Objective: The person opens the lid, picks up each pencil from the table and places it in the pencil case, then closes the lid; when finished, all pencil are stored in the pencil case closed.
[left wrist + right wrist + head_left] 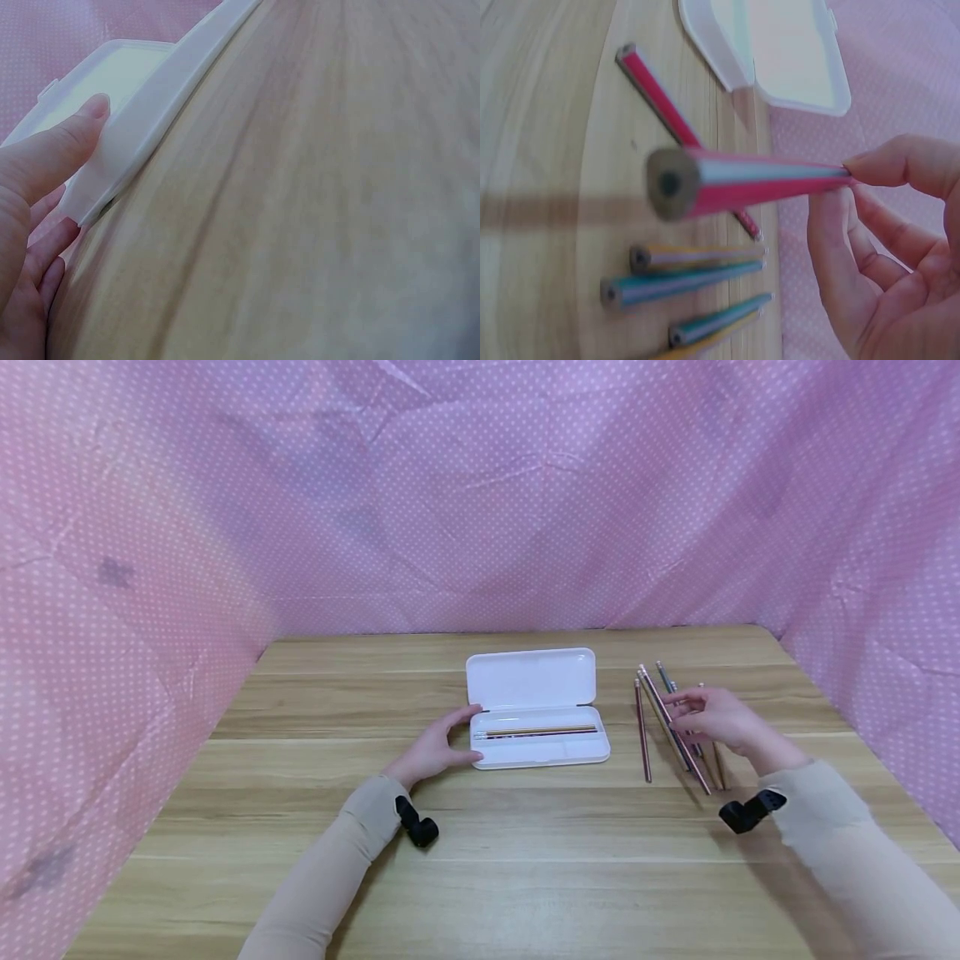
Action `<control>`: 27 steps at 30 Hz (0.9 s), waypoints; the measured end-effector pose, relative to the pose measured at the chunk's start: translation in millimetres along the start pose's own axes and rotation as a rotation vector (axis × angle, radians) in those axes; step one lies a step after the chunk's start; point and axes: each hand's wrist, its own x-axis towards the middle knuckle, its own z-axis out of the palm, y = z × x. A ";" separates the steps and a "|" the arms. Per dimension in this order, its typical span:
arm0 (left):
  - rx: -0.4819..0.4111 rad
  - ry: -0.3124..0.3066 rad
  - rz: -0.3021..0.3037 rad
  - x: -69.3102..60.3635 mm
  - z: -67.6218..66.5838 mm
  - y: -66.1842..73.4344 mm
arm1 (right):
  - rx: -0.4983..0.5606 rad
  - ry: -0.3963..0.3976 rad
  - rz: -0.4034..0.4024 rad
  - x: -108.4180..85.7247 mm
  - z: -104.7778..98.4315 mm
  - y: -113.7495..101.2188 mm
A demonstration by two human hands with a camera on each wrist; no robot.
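Note:
A white pencil case (562,752) lies with its lid (531,678) raised at the back. Inside it, side by side, are a yellow and a dark red pencil (540,732). My left hand (431,752) holds the case's left end, thumb on the near wall and fingers round the far corner. On the right, my right hand (720,718) pinches a red-and-silver striped pencil (765,180) between thumb and fingertips. That pencil is lifted above the table, its unsharpened end toward the wrist camera. Below it lie yellow pencils (697,257) and teal ones (682,283).
Another red pencil (642,735) lies on the wooden table (525,860), between the case and the loose pencils. A pink dotted cloth (480,527) hangs behind the table and along both sides. Black cameras sit on both wrists.

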 end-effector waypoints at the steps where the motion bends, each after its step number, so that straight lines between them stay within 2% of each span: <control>1: 0.000 0.000 -0.001 -0.1 0.0 0.1 | -0.007 -0.001 -0.003 0.8 2.1 -1.4; 10: 0.000 -0.005 0.007 -0.5 -1.0 -0.5 | -0.109 -0.012 -0.030 13.2 22.6 -12.3; 24: 0.025 -0.002 0.015 2.2 -2.0 -2.2 | -0.240 -0.026 -0.206 32.9 50.1 -39.5; 27: 0.017 -0.002 0.015 0.4 -0.4 -2.2 | -0.240 -0.032 -0.258 38.5 57.5 -43.8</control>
